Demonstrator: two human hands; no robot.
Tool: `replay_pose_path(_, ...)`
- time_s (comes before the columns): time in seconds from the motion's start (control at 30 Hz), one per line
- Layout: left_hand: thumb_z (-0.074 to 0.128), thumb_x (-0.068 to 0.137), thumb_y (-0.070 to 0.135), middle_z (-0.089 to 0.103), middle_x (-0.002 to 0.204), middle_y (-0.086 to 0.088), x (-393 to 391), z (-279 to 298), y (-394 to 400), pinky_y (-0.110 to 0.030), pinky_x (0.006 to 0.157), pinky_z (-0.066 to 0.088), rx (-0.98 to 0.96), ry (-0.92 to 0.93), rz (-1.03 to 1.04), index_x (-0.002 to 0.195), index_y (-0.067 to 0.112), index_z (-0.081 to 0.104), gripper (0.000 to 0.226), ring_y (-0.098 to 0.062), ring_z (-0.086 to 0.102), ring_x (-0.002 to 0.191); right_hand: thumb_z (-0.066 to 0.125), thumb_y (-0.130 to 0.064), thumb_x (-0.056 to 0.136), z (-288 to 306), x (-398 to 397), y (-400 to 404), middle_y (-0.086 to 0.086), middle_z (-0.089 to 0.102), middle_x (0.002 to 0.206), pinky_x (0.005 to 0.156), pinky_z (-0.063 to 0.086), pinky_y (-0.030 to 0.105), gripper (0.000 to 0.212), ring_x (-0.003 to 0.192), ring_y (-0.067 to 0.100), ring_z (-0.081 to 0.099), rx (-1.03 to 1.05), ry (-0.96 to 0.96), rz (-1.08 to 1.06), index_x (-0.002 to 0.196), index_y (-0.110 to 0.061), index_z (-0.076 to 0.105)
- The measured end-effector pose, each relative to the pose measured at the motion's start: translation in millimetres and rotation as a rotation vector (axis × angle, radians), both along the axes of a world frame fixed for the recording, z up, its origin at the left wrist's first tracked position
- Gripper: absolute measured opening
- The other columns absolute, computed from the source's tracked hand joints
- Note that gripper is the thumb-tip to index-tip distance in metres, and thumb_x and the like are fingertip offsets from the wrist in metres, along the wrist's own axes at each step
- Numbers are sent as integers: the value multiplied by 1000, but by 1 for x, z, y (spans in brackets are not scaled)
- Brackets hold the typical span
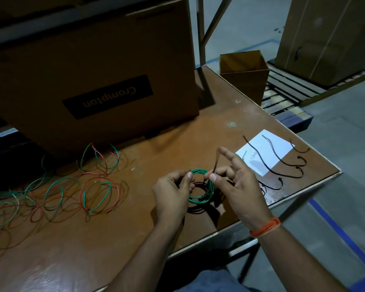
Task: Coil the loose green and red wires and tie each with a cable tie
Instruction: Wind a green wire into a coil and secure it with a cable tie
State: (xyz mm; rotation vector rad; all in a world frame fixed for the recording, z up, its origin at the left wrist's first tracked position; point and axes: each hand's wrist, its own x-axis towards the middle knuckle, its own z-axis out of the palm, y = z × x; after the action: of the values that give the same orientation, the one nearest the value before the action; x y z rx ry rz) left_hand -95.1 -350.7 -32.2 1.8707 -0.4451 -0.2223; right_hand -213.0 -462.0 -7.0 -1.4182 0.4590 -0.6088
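Observation:
A small coil of green wire (200, 198) hangs just above the brown table between both hands. My left hand (173, 192) grips the coil's left side, thumb on top. My right hand (238, 186) pinches a black cable tie (215, 164) at the coil's upper right, and the tie's tail sticks up past my raised index finger. Loose green and red wires (72, 190) lie tangled across the table's left part. Several black cable ties (282, 161) lie on and around a white sheet of paper (268, 150) at the right.
A big cardboard box (93, 70) stands at the back of the table (135, 239). A small open carton (244, 72) sits at the far right corner. The table's right edge runs diagonally past the paper, with grey floor and a blue line beyond.

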Motion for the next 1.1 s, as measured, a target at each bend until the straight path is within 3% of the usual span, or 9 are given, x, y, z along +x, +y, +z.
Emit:
replay_pose_path(0.1, 71, 94, 15, 75, 68, 3, 0, 0, -1, -35, 65, 59, -1, -16, -14, 84, 36, 72, 24, -12, 72, 64, 71, -7, 90, -8, 3, -2, 6, 72, 89, 92, 55, 27, 68, 95, 16, 71, -43, 65, -22, 147, -26, 39)
replay_pose_path(0.27, 71, 94, 18, 76, 70, 6, -1, -4, 0, -39, 68, 62, 12, 6, 1, 90, 32, 76, 15, -11, 73, 67, 70, -3, 89, -17, 4, -2, -1, 76, 87, 83, 60, 34, 11, 88, 10, 73, -185, 115, -1, 95, -12, 68)
replay_pose_path(0.37, 71, 94, 18, 76, 71, 5, -2, -8, 0, -40, 69, 62, 10, 29, 13, 93, 28, 78, 12, -10, 73, 68, 72, -1, 86, -24, 5, -1, -3, 72, 90, 82, 60, 32, 13, 87, 8, 71, -240, 133, -24, 87, -14, 73)
replay_pose_path(0.47, 71, 95, 17, 77, 73, 4, -2, -13, 0, -37, 68, 61, -6, 62, 11, 97, 20, 80, 10, -10, 73, 67, 81, -5, 78, -31, 6, -3, -6, 54, 98, 75, 55, 20, 20, 90, 4, 60, -345, 176, -101, 82, -25, 78)
replay_pose_path(0.6, 70, 95, 12, 77, 72, 0, -5, -18, -1, -32, 65, 55, -39, 94, -27, 94, 19, 79, 12, -11, 71, 64, 82, 0, 76, -39, 11, -1, -2, 55, 91, 66, 54, 23, 23, 85, 11, 61, -455, 99, -121, 83, -21, 79)
replay_pose_path(0.87, 66, 94, 0, 74, 71, -5, -11, -17, 8, -21, 61, 49, -161, 251, -101, 93, 9, 76, 13, -9, 62, 61, 82, 2, 73, -46, 14, -3, 2, 50, 112, 77, 48, 16, 18, 93, 10, 57, -632, 54, -148, 77, -14, 75)
replay_pose_path(0.93, 66, 94, -2, 73, 71, -7, -9, -15, 10, -23, 61, 49, -180, 329, -106, 101, 4, 71, 11, -11, 61, 59, 81, 3, 75, -45, 14, -2, 2, 53, 111, 75, 51, 20, 17, 89, 9, 60, -640, 22, -114, 78, -13, 76)
replay_pose_path(1.03, 65, 94, -3, 73, 72, -10, -5, -10, 11, -20, 57, 51, -239, 556, -147, 127, 1, 54, 36, -12, 63, 57, 77, 8, 78, -45, 14, -3, 4, 58, 101, 73, 54, 29, 17, 90, 14, 62, -635, -43, -98, 80, -9, 75)
replay_pose_path(1.1, 63, 94, -3, 71, 73, -10, 1, -4, 13, -17, 54, 51, -268, 731, -178, 132, 0, 52, 40, -11, 63, 57, 76, 10, 79, -45, 14, -3, 3, 58, 96, 74, 54, 30, 17, 90, 17, 63, -623, -72, -83, 80, -7, 75)
